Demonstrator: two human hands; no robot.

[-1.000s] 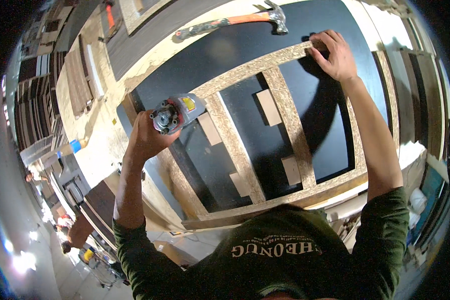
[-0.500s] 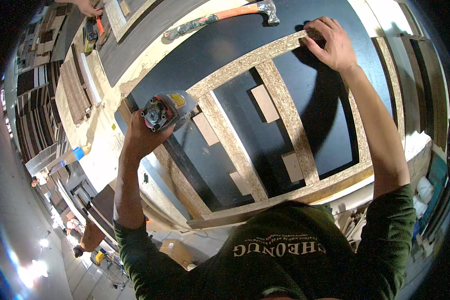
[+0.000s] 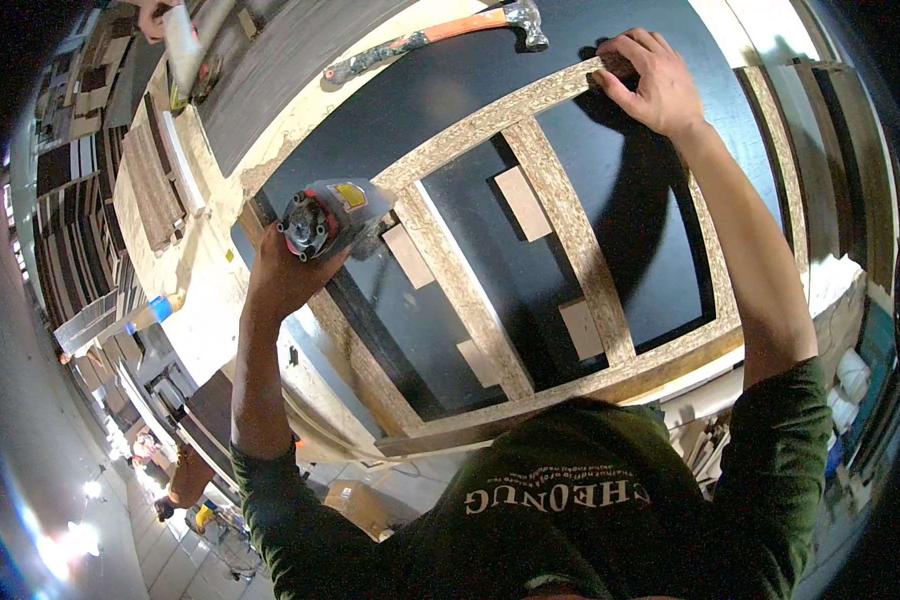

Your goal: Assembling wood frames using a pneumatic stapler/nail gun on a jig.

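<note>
My left hand is wrapped around a nail gun with a grey body, a yellow label and a bolted cap. Its nose is by the left end of a particleboard strip; whether it touches is hard to tell. At that strip's far right end, my right hand grips it between thumb and fingers. The strip lies across the tops of upright particleboard strips in a frame on a black panel. Small pale wooden blocks lie beside the uprights.
A claw hammer with an orange and black handle lies beyond the frame. Another person's hand works at the far left. Stacked boards lie on the left, and a cardboard box sits below on the floor.
My hands keep their grips on the nail gun and strip, with the whole view shifting slightly. At the far left, the other person's hand has moved, with a blurred pale object now beside it.
</note>
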